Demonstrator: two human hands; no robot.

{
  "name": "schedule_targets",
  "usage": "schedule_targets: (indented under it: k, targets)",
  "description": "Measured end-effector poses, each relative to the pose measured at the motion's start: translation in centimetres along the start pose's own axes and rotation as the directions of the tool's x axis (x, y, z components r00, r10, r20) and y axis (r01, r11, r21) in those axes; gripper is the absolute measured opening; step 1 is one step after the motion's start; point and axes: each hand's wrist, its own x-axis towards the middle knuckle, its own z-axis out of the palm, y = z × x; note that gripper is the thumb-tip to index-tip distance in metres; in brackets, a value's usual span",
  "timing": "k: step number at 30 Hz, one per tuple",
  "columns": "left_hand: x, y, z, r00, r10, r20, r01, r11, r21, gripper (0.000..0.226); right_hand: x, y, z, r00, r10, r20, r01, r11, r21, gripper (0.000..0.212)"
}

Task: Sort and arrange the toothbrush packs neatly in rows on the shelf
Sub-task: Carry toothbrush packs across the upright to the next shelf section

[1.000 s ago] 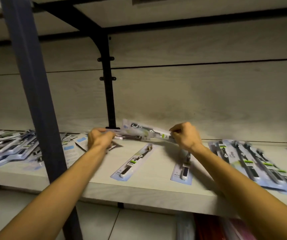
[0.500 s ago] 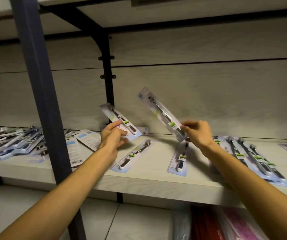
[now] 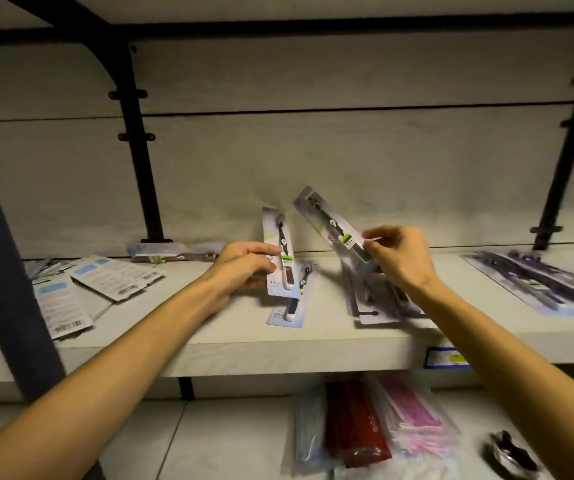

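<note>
Each of the hands pinches one toothbrush pack above the shelf: left hand holds the upright pack, right hand the tilted pack. Mid-sort, judging by this; next, each needs laying flat beside the pack lying on the shelf.

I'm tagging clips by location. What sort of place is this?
Probably a shop aisle or stockroom. Many identical carded toothbrush packs lie on a pale shelf with black uprights, a blue price label sits on its front edge, and each hand holds a pack: left hand, right hand.

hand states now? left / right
Left hand: grips an upright white-and-blue carded toothbrush pack.
Right hand: pinches a tilted grey carded toothbrush pack.
</note>
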Motion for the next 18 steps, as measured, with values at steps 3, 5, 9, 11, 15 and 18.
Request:
schedule_targets:
  k: [3, 5, 9, 11, 15, 18]
  targets:
    - [-0.2, -0.3, 1.5, 1.000, 0.002, 0.022, -0.004, 0.995, 0.104, 0.025, -1.5, 0.4, -1.3, 0.998, -0.004, -0.060, -0.006, 0.987, -0.158, 0.020]
    - [-0.2, -0.5, 2.0, 1.000, 0.018, 0.006, -0.019, 0.991, 0.136, 0.022, -2.4, 0.6, -1.9, 0.996, -0.021, -0.089, -0.005, 0.960, -0.279, 0.020]
    - [-0.4, -0.6, 1.3, 0.999, 0.027, -0.017, -0.024, 0.986, 0.166, 0.018, -3.4, 0.3, -2.8, 0.975, -0.135, -0.177, 0.026, 0.858, -0.512, 0.021]
    - [-0.6, -0.6, 0.7, 0.999, 0.035, -0.014, -0.032, 0.982, 0.184, 0.019, -3.6, 0.2, -3.0, 0.973, -0.183, -0.141, 0.050, 0.763, -0.644, 0.021]
    - [-1.2, -0.6, -0.3, 0.996, 0.085, -0.015, -0.079, 0.971, 0.226, 0.021, -3.9, -0.1, -2.8, 0.980, -0.189, -0.060, 0.067, 0.602, -0.796, 0.022]
    - [-1.6, -0.5, -1.2, 0.995, 0.086, -0.047, -0.073, 0.968, 0.242, 0.018, -3.7, -0.8, -2.3, 0.975, -0.220, -0.029, 0.097, 0.537, -0.838, 0.026]
